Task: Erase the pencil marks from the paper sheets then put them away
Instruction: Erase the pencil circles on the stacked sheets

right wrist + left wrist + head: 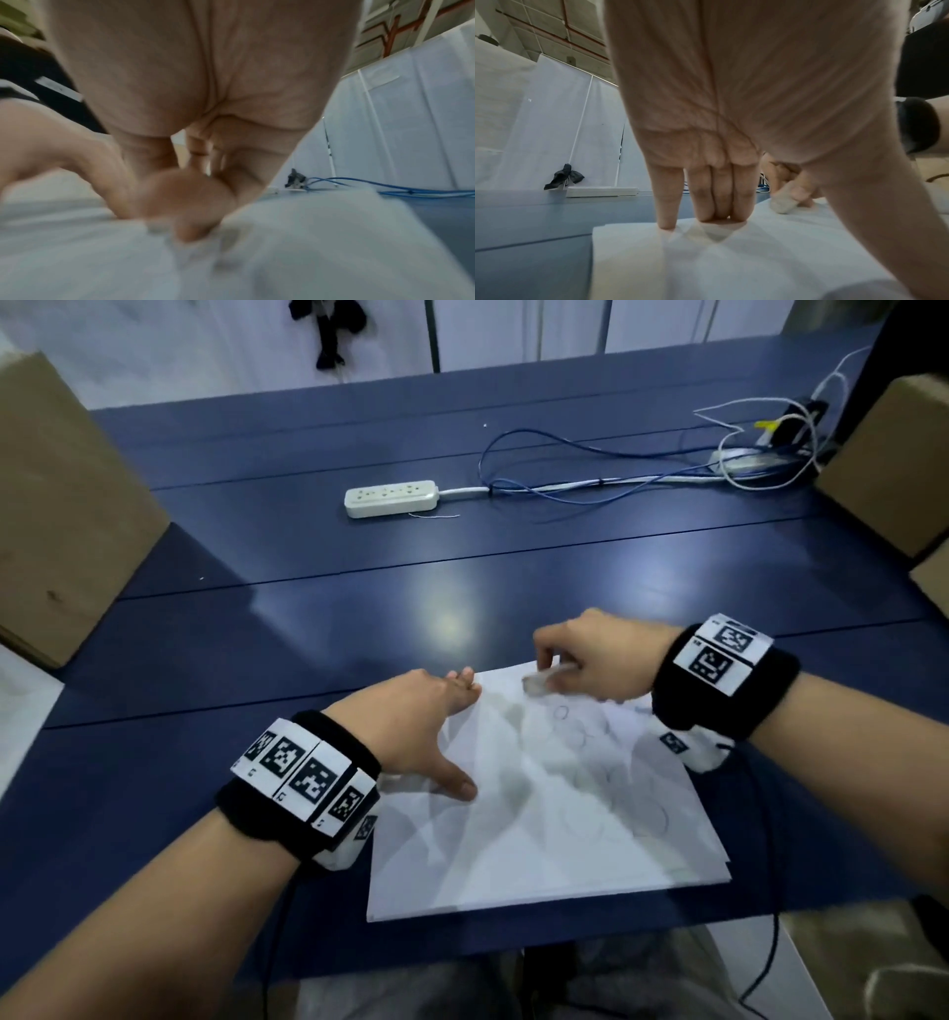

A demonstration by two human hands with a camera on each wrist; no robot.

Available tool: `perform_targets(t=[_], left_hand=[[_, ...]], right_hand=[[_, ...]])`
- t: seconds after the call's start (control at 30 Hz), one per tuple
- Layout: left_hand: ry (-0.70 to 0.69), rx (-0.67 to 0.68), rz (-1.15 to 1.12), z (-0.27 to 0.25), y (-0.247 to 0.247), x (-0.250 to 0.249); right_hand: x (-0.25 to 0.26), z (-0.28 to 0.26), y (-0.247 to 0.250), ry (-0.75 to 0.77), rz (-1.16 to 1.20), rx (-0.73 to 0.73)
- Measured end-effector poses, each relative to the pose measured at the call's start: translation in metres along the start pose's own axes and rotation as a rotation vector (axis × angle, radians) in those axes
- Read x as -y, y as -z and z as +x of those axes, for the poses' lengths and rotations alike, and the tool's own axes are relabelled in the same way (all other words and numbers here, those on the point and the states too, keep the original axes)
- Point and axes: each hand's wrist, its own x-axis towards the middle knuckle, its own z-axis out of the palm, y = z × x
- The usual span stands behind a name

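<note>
A stack of white paper sheets (539, 839) lies on the blue table near its front edge, the top sheet carrying several faint pencil circles (580, 737). My left hand (436, 726) presses flat on the sheets' left side, its straight fingers (718, 194) spread on the paper (706, 263). My right hand (580, 660) pinches a white eraser (544, 680) and holds it down on the sheet's far edge; the eraser (782, 203) also shows past my left thumb. The right wrist view is blurred, showing my right hand (180, 203) low over the paper (308, 253).
A white power strip (390, 498) and blue and white cables (616, 474) lie at the back of the table (257, 634). Cardboard boxes stand at the left (67, 516) and right (893, 464) edges. A black object (328, 331) hangs on the white wall behind.
</note>
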Motion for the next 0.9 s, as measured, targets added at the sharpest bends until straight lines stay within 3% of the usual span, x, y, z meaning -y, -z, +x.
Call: perform_targets(t=[0.1,0.2,0.27,0.47,0.53,0.67,0.9], left_hand=[[-0.009,-0.007,-0.009,-0.001,0.0,-0.001],[-0.017,-0.003,0.007,0.0,-0.001,-0.001],[-0.02,-0.006,0.016,-0.001,0.0,-0.001],[-0.026,-0.005,0.004,0.0,0.001,-0.002],[-0.031,0.001,0.005,0.001,0.002,-0.003],[-0.025,0.018,0.031,0.002,0.004,-0.005],[0.011,0.046,0.061,0.003,0.009,-0.011]], right_hand=[[-0.002,-0.001,0.0,0.031,-0.018,-0.026],[0.015,-0.021,-0.007,0.095,0.165,0.258],[0.017,-0.024,-0.009,0.098,0.2,0.337],[-0.002,0.004,0.006,0.054,-0.09,-0.039],[-0.001,-0.002,0.003,0.111,-0.05,0.017],[0.012,-0.019,-0.007,0.144,0.13,0.321],[0.0,0.003,0.007,0.093,-0.053,0.054]])
